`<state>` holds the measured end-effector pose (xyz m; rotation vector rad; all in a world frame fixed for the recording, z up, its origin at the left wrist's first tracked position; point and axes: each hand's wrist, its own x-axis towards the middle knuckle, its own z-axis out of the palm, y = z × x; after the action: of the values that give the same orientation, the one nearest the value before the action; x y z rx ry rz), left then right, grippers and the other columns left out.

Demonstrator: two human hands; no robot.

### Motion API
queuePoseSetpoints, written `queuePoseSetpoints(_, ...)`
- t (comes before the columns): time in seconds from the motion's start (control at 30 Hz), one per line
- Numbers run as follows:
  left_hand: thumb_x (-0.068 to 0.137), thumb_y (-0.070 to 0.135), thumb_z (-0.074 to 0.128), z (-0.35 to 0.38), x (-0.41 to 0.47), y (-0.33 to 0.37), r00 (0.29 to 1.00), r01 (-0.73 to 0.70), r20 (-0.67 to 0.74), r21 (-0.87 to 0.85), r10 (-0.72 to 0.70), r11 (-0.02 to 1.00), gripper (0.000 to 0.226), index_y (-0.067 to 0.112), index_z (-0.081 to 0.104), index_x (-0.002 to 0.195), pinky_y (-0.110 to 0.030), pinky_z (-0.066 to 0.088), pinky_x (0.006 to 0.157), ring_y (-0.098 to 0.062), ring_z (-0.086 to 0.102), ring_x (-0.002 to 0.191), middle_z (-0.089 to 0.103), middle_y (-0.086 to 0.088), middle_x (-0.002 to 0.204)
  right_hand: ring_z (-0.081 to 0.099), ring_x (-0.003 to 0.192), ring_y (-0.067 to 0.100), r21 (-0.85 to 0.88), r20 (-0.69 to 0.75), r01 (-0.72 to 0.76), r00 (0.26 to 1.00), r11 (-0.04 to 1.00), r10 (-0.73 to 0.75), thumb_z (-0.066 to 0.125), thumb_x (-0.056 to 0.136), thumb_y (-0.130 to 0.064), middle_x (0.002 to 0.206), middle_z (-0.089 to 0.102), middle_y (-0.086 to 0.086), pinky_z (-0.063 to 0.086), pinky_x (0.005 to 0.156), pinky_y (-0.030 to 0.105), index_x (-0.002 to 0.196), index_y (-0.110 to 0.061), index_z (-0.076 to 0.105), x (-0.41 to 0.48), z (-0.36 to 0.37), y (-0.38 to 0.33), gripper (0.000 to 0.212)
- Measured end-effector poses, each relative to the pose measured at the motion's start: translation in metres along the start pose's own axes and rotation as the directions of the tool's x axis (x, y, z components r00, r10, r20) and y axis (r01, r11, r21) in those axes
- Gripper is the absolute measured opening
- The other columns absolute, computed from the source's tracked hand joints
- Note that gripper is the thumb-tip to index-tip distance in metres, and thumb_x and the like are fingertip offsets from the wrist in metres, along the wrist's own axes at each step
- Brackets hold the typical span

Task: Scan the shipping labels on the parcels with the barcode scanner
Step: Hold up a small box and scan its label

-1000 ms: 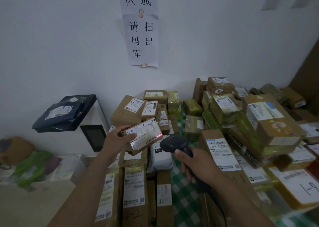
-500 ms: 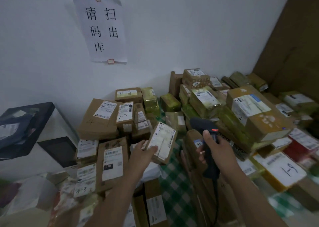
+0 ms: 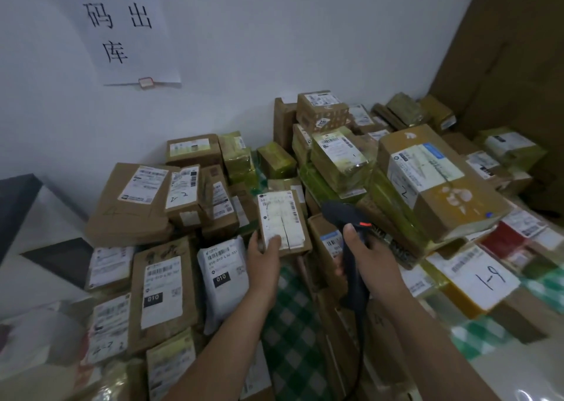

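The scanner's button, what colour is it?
The button is red-orange, on the dark barcode scanner; the head view shows it.

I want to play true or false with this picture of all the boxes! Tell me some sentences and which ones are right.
1. The left hand holds a small box. True.
2. The scanner is in the left hand. False: the right hand grips it.
3. A yellow parcel on the right has "1-9" written on it. True.
4. The scanner's button is green. False: it is red.
5. The cloth under the parcels is plain red. False: it is checked green and white.
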<state>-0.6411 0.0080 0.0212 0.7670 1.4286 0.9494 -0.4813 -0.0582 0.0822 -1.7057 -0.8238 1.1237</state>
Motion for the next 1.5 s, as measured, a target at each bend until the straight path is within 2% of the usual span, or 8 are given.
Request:
queuePoseSetpoints(0.2, 0.064, 0.053, 0.059, 0.015, -0.012, 0.020, 0.998, -0.048, 0.035, -0.034, 0.049, 0.998, 0.090, 0.040, 0.032, 0.149, -0.048, 0.049, 0.101, -0.019, 0.064, 0.111, 0.064, 0.004, 0.127, 0.059, 0.046, 0.020, 0.102, 0.013, 0.016, 1.000, 0.995, -0.018, 0.053, 0.094, -0.051, 0.063, 0.066, 0.008, 0.048, 0.051, 0.031, 0.089, -0.002, 0.062, -0.005, -0.007, -0.008, 0.050)
queuePoseSetpoints(0.4, 0.087, 0.039, 0.060, 0.022, -0.040, 0.033, 0.995, -0.095, 0.031, -0.035, 0.096, 0.995, 0.072, 0.032, 0.029, 0.151, -0.046, 0.046, 0.104, -0.019, 0.063, 0.112, 0.061, -0.001, 0.132, 0.056, 0.044, 0.022, 0.113, -0.094, 0.057, 0.994, 0.992, -0.047, 0.055, 0.094, -0.050, 0.062, 0.064, 0.010, 0.046, 0.049, 0.031, 0.075, -0.006, 0.059, -0.021, -0.028, -0.015, 0.048)
queuePoseSetpoints(0.57, 0.097, 0.031, 0.058, 0.040, -0.054, 0.033, 0.986, -0.113, 0.129, 0.042, 0.106, 0.993, 0.060, 0.026, 0.030, 0.150, -0.022, 0.046, 0.070, -0.007, 0.062, 0.097, 0.060, -0.001, 0.134, 0.057, 0.043, 0.023, 0.106, -0.170, 0.072, 0.984, 0.992, -0.053, 0.056, 0.093, -0.052, 0.063, 0.066, 0.010, 0.049, 0.049, 0.033, 0.083, -0.005, 0.061, -0.033, -0.045, -0.011, 0.048)
queuePoseSetpoints(0.7, 0.090, 0.049, 0.063, 0.053, -0.064, 0.029, 0.987, -0.062, 0.157, 0.138, 0.040, 0.989, 0.074, 0.021, 0.032, 0.150, -0.040, 0.049, 0.097, -0.020, 0.059, 0.115, 0.053, -0.003, 0.142, 0.059, 0.045, 0.023, 0.078, -0.178, 0.089, 0.981, 0.993, -0.073, 0.056, 0.093, -0.052, 0.063, 0.066, 0.008, 0.049, 0.053, 0.034, 0.087, -0.008, 0.061, -0.042, -0.051, -0.010, 0.045)
queuePoseSetpoints(1.03, 0.100, 0.052, 0.041, 0.044, -0.074, 0.038, 0.959, -0.230, 0.256, 0.464, 0.120, 0.856, 0.050, 0.024, 0.053, 0.140, -0.040, 0.047, 0.102, -0.021, 0.058, 0.118, 0.059, -0.001, 0.136, 0.059, 0.044, 0.019, -0.023, -0.053, 0.147, 0.988, 0.989, -0.148, 0.053, 0.095, -0.051, 0.053, 0.063, 0.004, 0.047, 0.044, 0.026, 0.081, 0.001, 0.063, -0.049, -0.044, -0.029, 0.055)
queuePoseSetpoints(1.17, 0.101, 0.050, 0.043, 0.006, -0.055, 0.042, 0.957, -0.284, 0.214, 0.559, 0.195, 0.779, 0.049, 0.018, 0.058, 0.135, -0.035, 0.046, 0.100, -0.019, 0.057, 0.118, 0.061, -0.002, 0.134, 0.057, 0.045, 0.019, -0.035, 0.017, 0.189, 0.982, 0.981, -0.189, 0.052, 0.095, -0.051, 0.056, 0.062, 0.006, 0.048, 0.050, 0.029, 0.074, -0.003, 0.061, -0.045, -0.013, -0.044, 0.053)
queuePoseSetpoints(1.33, 0.099, 0.026, 0.054, -0.061, -0.013, 0.052, 0.925, -0.336, 0.080, 0.624, 0.371, 0.705, 0.026, 0.008, 0.071, 0.091, -0.015, 0.039, 0.055, -0.002, 0.053, 0.065, 0.060, -0.008, 0.076, 0.051, 0.044, 0.010, -0.180, 0.075, 0.237, 0.971, 0.955, -0.227, 0.050, 0.096, -0.049, 0.053, 0.056, -0.002, 0.038, 0.040, 0.008, 0.075, -0.005, 0.057, -0.029, 0.041, -0.063, 0.049)
queuePoseSetpoints(1.5, 0.091, 0.030, 0.059, -0.114, 0.052, 0.063, 0.855, -0.284, -0.057, 0.781, 0.516, 0.556, 0.027, 0.006, 0.070, 0.096, -0.031, 0.047, 0.070, -0.022, 0.063, 0.087, 0.069, -0.009, 0.097, 0.056, 0.044, 0.015, -0.195, 0.166, 0.240, 0.964, 0.951, -0.209, 0.054, 0.094, -0.052, 0.057, 0.063, 0.003, 0.047, 0.049, 0.026, 0.071, -0.009, 0.060, -0.001, 0.103, -0.074, 0.049)
